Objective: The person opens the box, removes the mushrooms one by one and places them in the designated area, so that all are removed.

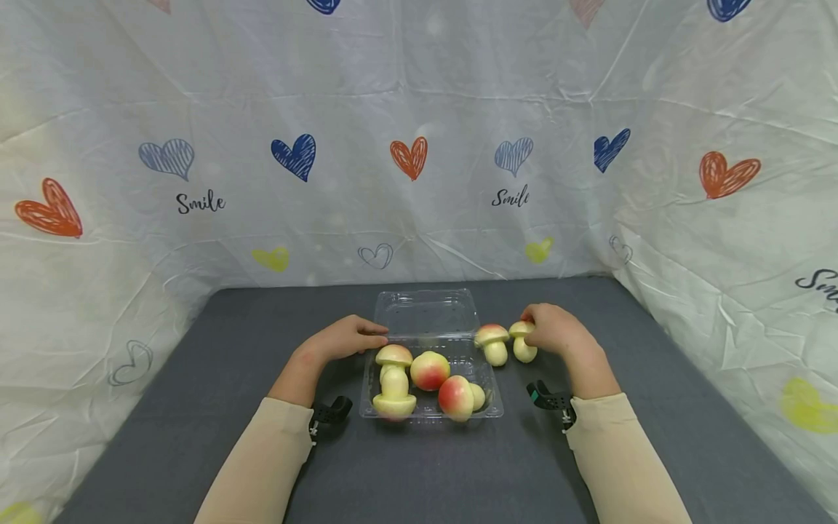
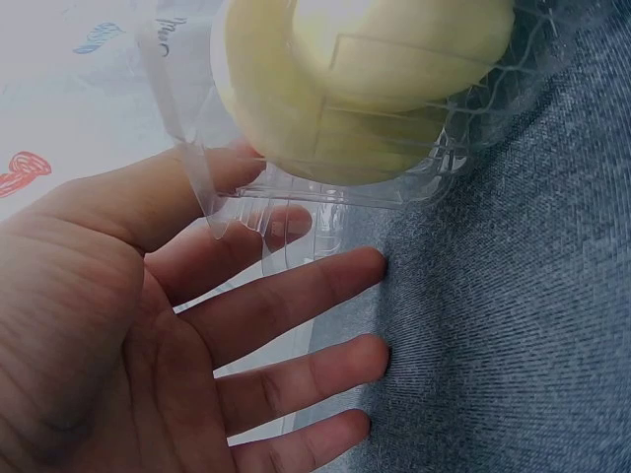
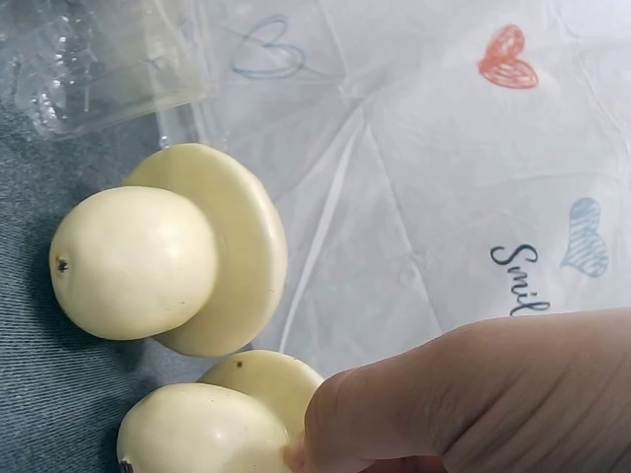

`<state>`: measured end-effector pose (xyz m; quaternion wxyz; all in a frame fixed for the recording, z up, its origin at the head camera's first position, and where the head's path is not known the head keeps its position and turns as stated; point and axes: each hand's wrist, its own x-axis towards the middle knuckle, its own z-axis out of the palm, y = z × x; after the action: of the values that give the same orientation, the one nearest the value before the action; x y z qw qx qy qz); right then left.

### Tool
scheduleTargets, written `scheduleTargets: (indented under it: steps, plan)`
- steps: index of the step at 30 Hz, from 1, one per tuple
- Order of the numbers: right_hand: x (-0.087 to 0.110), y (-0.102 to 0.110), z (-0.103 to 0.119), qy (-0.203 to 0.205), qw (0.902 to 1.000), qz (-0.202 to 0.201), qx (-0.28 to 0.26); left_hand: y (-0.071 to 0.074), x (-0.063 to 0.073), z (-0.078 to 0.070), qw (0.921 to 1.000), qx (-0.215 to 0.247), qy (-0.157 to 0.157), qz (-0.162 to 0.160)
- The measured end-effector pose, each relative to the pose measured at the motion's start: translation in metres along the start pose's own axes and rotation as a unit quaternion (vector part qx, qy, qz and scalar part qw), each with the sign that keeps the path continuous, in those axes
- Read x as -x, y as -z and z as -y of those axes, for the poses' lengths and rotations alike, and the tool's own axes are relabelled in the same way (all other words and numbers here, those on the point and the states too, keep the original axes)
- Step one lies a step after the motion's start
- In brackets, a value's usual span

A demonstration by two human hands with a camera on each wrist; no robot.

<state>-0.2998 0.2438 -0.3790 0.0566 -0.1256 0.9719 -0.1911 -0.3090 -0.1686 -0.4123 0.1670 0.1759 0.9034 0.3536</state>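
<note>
A clear plastic clamshell box [image 1: 494,410] lies open on the dark tabletop, several red-and-cream toy mushrooms [image 1: 430,370] inside it. My left hand [image 1: 347,338] is at the box's back left corner. In the left wrist view its thumb [image 2: 168,202] lies along the box edge, and the other fingers are spread fairly straight. Right of the box, my right hand [image 1: 556,331] grips the cap of a toy mushroom [image 1: 524,349]; in the right wrist view the thumb [image 3: 385,404] presses beside its stem. Another mushroom [image 1: 495,353] stands between that one and the box.
The box's clear lid [image 1: 427,313] is folded back behind the tray. A white curtain [image 1: 419,218] with printed hearts hangs at the table's back and sides. Dark grey cloth [image 1: 432,473] covers the table. Black wrist cameras [image 1: 332,410] sit beneath both wrists.
</note>
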Motion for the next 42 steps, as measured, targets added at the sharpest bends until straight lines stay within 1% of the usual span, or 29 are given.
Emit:
scheduleTargets:
  steps: [7, 12, 19, 25, 32, 37, 42]
  plan:
    - [-0.003, -0.002, 0.001, -0.001, 1.0, 0.001, 0.004, 0.0, -0.001, -0.001, 1.0, 0.005, 0.005, 0.0]
    - [-0.006, -0.004, 0.001, 0.004, 0.9999, -0.002, 0.016, 0.0, -0.001, 0.0, 0.9999, 0.007, 0.009, -0.001]
    - [-0.007, -0.005, 0.001, 0.005, 0.9998, -0.002, 0.021, -0.001, -0.001, 0.0, 1.0, 0.004, 0.007, 0.0]
    - [-0.006, -0.002, 0.002, 0.008, 0.9996, -0.003, 0.027, 0.0, -0.001, -0.001, 0.9999, 0.011, 0.007, 0.0]
    - [0.001, 0.004, 0.01, 0.021, 0.9992, -0.007, 0.032, -0.001, -0.001, -0.001, 0.9999, 0.015, 0.004, 0.0]
    - [0.008, 0.009, 0.019, 0.028, 0.999, -0.017, 0.03, -0.002, -0.002, 0.0, 0.9999, 0.012, 0.004, 0.001]
    - [0.014, 0.014, 0.027, 0.035, 0.9992, -0.018, 0.007, -0.002, -0.002, 0.0, 1.0, 0.009, 0.002, 0.002]
